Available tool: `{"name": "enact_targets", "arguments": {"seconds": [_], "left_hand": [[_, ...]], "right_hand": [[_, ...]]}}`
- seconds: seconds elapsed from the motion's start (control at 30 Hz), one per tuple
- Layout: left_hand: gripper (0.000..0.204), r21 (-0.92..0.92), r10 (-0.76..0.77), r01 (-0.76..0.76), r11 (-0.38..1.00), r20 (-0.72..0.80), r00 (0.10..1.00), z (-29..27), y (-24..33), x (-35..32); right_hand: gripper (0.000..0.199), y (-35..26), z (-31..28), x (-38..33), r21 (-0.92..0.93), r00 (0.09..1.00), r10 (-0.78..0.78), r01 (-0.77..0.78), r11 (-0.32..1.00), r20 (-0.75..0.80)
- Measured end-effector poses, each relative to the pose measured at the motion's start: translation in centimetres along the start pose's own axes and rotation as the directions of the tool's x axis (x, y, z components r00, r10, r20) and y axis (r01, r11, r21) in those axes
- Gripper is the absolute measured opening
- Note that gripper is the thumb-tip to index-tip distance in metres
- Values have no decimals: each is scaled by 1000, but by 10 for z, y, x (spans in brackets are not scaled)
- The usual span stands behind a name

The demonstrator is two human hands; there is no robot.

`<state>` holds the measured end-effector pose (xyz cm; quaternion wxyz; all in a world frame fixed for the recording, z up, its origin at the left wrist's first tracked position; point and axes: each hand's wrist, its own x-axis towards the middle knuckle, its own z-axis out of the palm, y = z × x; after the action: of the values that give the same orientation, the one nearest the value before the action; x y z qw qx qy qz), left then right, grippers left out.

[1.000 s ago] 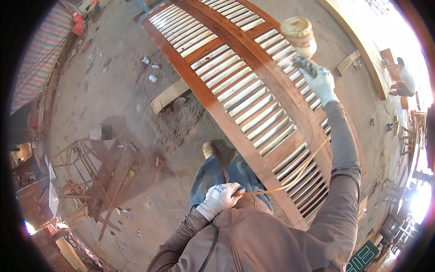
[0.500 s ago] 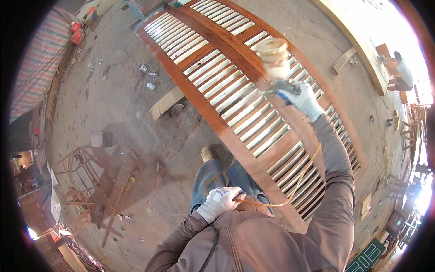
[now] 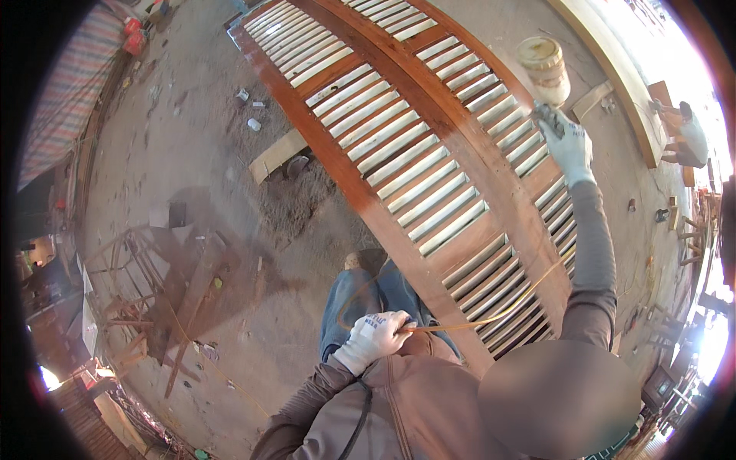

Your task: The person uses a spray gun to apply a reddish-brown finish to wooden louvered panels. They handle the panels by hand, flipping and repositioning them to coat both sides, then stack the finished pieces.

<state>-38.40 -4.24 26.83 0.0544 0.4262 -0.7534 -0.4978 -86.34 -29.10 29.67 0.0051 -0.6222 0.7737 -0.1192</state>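
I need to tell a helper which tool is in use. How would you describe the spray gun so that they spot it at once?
Find the long reddish-brown louvred door panel lying flat across the dirt yard. Over its far right side, the right hand, in a pale glove, grips the spray gun. Its cream cup on top sets it apart.

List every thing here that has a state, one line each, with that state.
Long brown louvred wooden panel: lying flat, glossy and wet-looking along its frame.
Spray gun with tan cup: held over the panel, cup upward.
Right hand: gloved, gripping the spray gun.
Left hand: gloved, closed on thin yellow hose.
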Motion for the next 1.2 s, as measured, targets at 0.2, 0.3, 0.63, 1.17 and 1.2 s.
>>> {"name": "enact_targets", "arguments": {"seconds": [0.2,0.3,0.63,1.17,1.2], "left_hand": [[21,54,111,-110,992,-19,994,2,-9,-4],[17,31,111,-111,993,5,994,0,-12,-14],[17,2,211,-211,978,-4,978,-19,4,-26],[16,-12,258,-258,966,104,961,-27,-19,-58],[15,-11,273,-274,962,108,956,-27,-21,-63]], "right_hand": [[43,-101,-16,-109,647,957,-133,-70,760,259],[41,-139,-36,-136,724,834,-213,-280,631,508],[34,-51,-23,-90,610,972,62,-191,769,227],[42,-56,-50,-169,310,996,41,-63,949,78],[41,-67,-50,-188,421,994,5,-50,906,108]]}}
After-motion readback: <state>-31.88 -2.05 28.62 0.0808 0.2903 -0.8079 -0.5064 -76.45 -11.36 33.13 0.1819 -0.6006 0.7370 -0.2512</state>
